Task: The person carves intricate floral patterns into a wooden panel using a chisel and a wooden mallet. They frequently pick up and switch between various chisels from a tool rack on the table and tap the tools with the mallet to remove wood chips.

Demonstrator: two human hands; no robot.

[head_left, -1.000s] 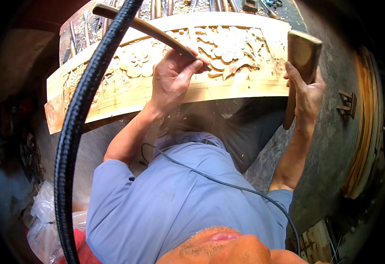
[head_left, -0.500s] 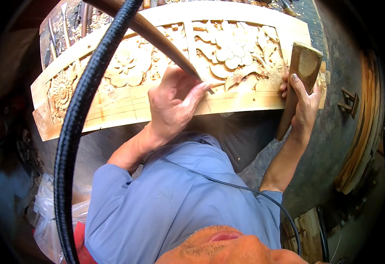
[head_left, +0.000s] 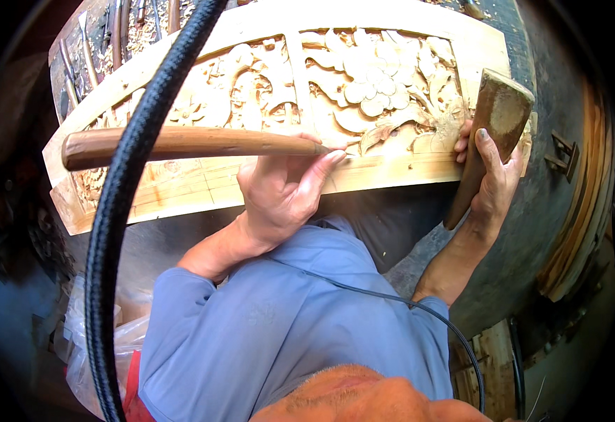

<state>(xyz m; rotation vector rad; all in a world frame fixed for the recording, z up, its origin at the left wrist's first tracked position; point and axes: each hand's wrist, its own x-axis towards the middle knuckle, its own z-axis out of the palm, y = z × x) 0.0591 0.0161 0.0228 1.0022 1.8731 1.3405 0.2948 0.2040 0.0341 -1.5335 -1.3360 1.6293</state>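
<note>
Nearest the camera, the view is being crossed by a thick black braided cable [head_left: 104,267], and behind it a thin dark cord [head_left: 371,294] is being borne across the front of a blue-grey shirt [head_left: 307,337].

Beyond the shirt, a long wooden-handled carving tool [head_left: 230,142] is being gripped by the left hand [head_left: 279,183], thumb and fingers being closed around its narrow end. Its handle is being held out to the left, passing behind the thick cable, while its tip is being aimed right, at the lower border of the carving. Whether the wood is being touched by the edge cannot be told.

At the right, a wooden mallet [head_left: 504,109] is being grasped by the right hand [head_left: 494,169], its broad head being held up over the right end of the panel and well apart from the tool.

Under both hands a pale, curved wooden panel [head_left: 392,171] is being presented, its framed recesses being filled with flowers and leaves in relief. Relief carving is apparently being done, with the tool seemingly being placed for a cut. For the next move, a settled edge and a firm left grip are probably being called for before any blow.

Farther off, past the panel, more hand tools [head_left: 89,53] are being kept among shavings [head_left: 142,35] on the bench.
</note>
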